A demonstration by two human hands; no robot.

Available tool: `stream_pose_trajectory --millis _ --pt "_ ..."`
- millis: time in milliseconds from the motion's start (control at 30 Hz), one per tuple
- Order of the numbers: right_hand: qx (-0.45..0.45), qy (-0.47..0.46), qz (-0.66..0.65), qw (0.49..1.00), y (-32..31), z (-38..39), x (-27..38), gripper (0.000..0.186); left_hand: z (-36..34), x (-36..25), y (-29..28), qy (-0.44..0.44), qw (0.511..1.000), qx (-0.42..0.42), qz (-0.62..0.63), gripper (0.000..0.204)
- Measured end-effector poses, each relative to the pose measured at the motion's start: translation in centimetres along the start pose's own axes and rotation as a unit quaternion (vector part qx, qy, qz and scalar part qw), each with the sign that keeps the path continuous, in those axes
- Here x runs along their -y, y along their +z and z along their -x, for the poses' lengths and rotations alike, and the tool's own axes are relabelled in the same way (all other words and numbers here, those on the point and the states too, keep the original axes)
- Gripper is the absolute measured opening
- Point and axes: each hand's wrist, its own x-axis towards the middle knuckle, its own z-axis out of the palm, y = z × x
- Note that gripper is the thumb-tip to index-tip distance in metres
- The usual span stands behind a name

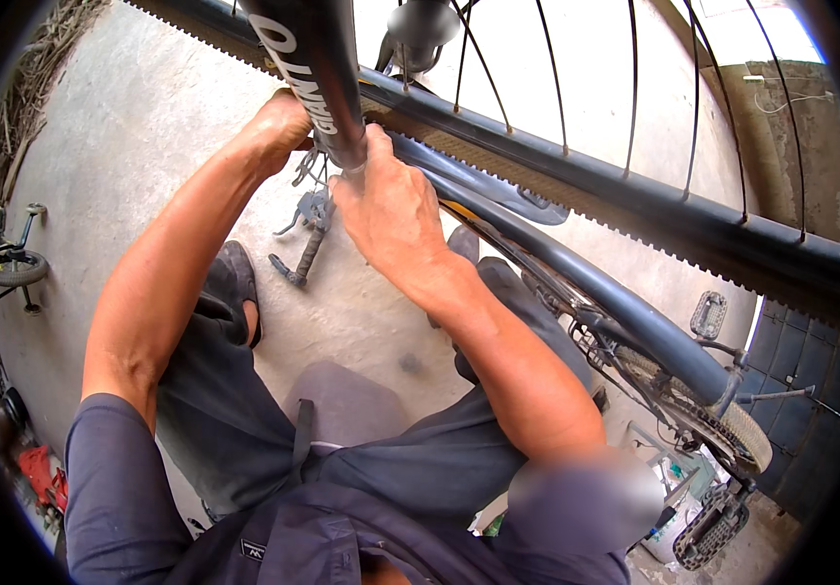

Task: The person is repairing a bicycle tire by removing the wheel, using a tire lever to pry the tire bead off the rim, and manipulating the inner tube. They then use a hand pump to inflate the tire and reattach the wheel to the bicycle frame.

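A bicycle's thick dark tube (327, 97) with pale lettering slants down in front of me, its lower end between my hands. My left hand (278, 127) is closed at the tube's left side; its fingertips pass behind the tube, and what they hold is hidden. On the other side my right hand (390, 210) is closed around the tube's lower end, one finger pointing up along it. Just below hang cables and a handlebar end with a black grip (312, 255) and a brake lever (290, 224). The spoked wheel's knobby tyre (576, 200) runs close behind my right hand.
Another dark bicycle tube (586, 268) stretches to the lower right, toward pedals (708, 315) and a second tyre (746, 439). A low grey seat (342, 400) is between my legs. At left stand a small bicycle's wheel (18, 268) and dry sticks (44, 68). A red item (41, 478) lies below.
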Motion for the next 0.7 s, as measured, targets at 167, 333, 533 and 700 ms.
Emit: stream_pose_trajectory --millis 167,333,533,700 --pt "0.026 0.038 -0.024 0.999 -0.1 -0.2 0.1 0.057 0.0 0.0 0.0 -0.017 0.999 0.008 0.035 0.029" --pt "0.014 0.012 -0.015 1.000 -0.1 -0.2 0.1 0.041 -1.0 -0.8 -0.9 -0.053 0.995 0.062 0.053 0.017" --pt "0.028 0.019 -0.022 0.999 -0.4 -0.1 0.0 0.043 -1.4 -1.2 -2.5 -0.090 0.982 0.122 0.111 0.020" --pt "0.048 0.039 -0.006 0.998 -0.5 -0.2 -0.1 0.049 -1.5 -0.5 -2.1 -0.094 0.988 0.105 0.062 0.023"
